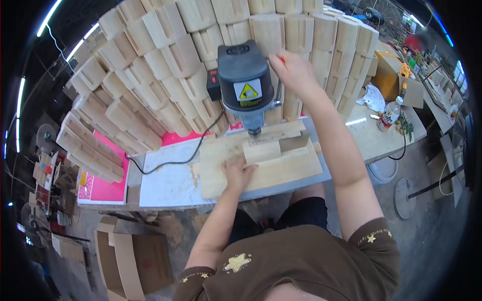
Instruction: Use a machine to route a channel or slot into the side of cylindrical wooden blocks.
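Observation:
A small drill press (246, 80) with a dark grey housing and a yellow warning label stands at the middle of the bench. My right hand (293, 72) is closed in a fist beside its upper right side, around the feed handle, which the fingers mostly cover; a bit of red shows there. Under the chuck (254, 131) a pale wooden block (262, 150) lies on a flat wooden board (281, 173). My left hand (238, 173) rests on the board, its thumb and fingers at the block's left end. The drill tip is too small to make out.
Stacked wooden blocks with grooves (170, 50) wall off the back and left. A black cord (173, 163) crosses the white bench sheet. At the right are a bottle (389, 114), a white cloth (371, 98) and a cardboard box (389, 70). An open carton (128, 258) sits on the floor.

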Demonstrator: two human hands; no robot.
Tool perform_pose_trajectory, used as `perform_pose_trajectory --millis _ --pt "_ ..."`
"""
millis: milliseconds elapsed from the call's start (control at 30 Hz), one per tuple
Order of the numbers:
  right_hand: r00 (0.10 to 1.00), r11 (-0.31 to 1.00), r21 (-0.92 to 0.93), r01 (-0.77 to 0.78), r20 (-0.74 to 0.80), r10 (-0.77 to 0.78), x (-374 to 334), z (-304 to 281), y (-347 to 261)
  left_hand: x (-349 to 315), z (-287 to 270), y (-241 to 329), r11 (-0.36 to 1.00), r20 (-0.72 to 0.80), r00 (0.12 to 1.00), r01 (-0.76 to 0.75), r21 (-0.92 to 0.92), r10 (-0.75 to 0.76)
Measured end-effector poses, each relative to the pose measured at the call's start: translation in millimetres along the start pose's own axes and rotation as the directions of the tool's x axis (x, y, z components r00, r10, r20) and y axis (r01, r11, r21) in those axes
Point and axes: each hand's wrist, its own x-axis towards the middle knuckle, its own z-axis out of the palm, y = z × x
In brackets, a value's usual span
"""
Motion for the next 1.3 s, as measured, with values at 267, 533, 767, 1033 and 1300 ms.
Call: perform_pose_trajectory --millis 267,533,767,1033,1300 --pt "0.999 0.996 0.083 0.022 0.040 -0.026 -7.0 -6.0 -4.1 1.4 -0.7 -3.7 1.000 0.004 1.000 -0.012 0.024 0.012" --pt "0.995 0.967 0.239 0.086 -0.073 -0.071 -105.6 -22.2 -19.6 -2.4 -2.0 -3.8 0.999 -0.046 0.998 -0.032 -0.009 0.032" --pt "0.935 0.929 0.237 0.283 -0.285 -0.212 -157.7 14.9 7.9 0.0 -2.1 0.9 0.999 -0.070 0.996 -0.053 -0.006 0.052" --pt "0.898 0.892 0.263 0.367 -0.352 -0.266 -173.1 54.7 39.2 0.3 1.6 -4.0 1.000 0.010 1.000 0.000 -0.024 0.000" --pt "0.984 0.922 0.349 0.165 -0.125 -0.128 -98.5 -14.8 -8.0 -0.3 -4.6 -1.1 0.999 0.021 0.999 0.032 -0.027 -0.032"
